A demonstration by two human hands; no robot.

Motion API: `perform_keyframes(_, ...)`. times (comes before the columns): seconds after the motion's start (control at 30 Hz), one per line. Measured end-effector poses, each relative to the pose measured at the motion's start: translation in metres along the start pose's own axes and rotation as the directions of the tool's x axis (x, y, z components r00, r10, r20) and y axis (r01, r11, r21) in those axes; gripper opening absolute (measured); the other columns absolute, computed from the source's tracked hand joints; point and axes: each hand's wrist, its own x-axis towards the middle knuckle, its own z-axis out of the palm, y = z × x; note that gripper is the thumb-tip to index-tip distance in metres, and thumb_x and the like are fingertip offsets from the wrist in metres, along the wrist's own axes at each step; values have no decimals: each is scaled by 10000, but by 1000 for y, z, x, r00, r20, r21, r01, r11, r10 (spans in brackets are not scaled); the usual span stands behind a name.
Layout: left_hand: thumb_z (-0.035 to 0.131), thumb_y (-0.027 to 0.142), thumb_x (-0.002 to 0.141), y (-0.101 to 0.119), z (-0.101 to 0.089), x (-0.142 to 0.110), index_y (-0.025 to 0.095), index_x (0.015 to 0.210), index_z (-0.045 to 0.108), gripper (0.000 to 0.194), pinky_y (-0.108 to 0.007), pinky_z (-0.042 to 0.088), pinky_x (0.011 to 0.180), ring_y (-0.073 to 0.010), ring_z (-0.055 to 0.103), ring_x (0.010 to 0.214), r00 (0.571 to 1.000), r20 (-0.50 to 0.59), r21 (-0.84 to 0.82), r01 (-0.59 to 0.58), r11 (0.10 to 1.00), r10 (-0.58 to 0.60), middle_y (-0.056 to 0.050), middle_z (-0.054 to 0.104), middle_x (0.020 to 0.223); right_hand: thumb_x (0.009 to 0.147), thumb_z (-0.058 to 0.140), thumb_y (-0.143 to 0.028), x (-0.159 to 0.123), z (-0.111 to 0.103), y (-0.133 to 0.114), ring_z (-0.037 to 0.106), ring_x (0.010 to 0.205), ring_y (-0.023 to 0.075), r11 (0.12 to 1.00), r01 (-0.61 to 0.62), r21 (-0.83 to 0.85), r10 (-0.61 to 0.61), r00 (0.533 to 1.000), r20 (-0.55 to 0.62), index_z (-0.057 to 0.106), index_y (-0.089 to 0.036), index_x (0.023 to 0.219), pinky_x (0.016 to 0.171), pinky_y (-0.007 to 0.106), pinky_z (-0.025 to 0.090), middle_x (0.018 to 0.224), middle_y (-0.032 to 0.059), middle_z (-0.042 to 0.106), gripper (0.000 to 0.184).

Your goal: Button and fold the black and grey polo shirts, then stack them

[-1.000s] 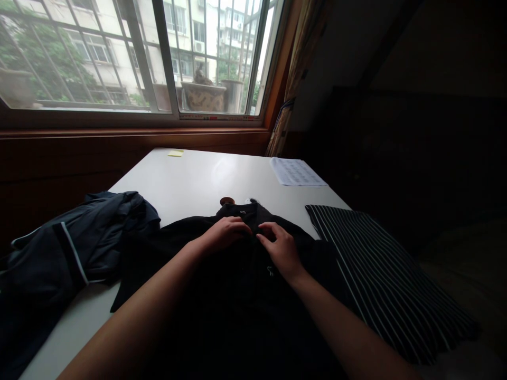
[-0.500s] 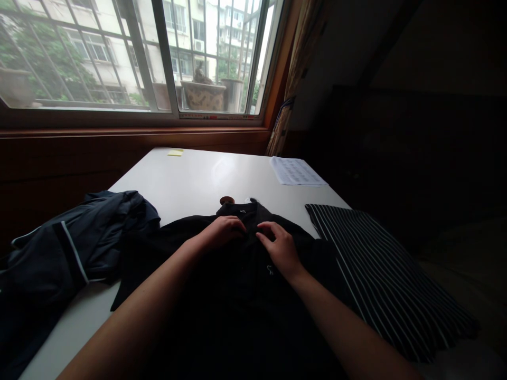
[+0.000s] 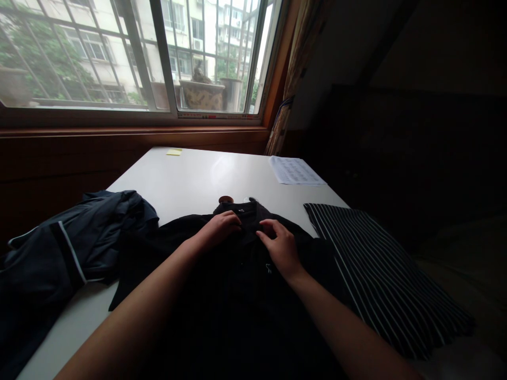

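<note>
Farther left than in the earlier frame, the left grip (image 3: 219, 228) had moved away from the right grip (image 3: 282, 248) across the black shirt (image 3: 237, 301), which lay spread on the white counter (image 3: 190, 177), its collar toward the window (image 3: 206, 119). Both grips had curled fingers at the shirt's front just below the collar, though whether either pinched the cloth could not be told. Around it were a dark blue garment (image 3: 103, 227) on the left, a striped cloth (image 3: 380, 258) on the right, and, farther back, printed papers (image 3: 297, 170) and a yellow note (image 3: 174, 152)
</note>
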Motion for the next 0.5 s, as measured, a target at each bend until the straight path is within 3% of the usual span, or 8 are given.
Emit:
perform_keyframes(0.2, 690, 224, 885, -1, -2, -2, 200, 933, 678, 54, -312, 536, 816, -179, 646, 884, 994, -106, -13, -2, 1000, 1, -40, 642, 988, 840, 689, -291, 0, 0, 1, 672, 827, 236, 1000, -15, -2, 15, 1000, -24, 692, -231, 1011, 770, 374, 542, 901, 44, 719, 181)
perform_keyframes(0.5, 654, 211, 917, 18, 2, -1, 193, 924, 673, 26, -297, 534, 814, -169, 646, 872, 994, -86, 9, -67, 998, 67, -50, 649, 995, 848, 687, -276, -2, -1, -5, 695, 877, 227, 997, -5, 82, 9, 998, -59, 686, -238, 1051, 829, 375, 560, 963, 42, 733, 206)
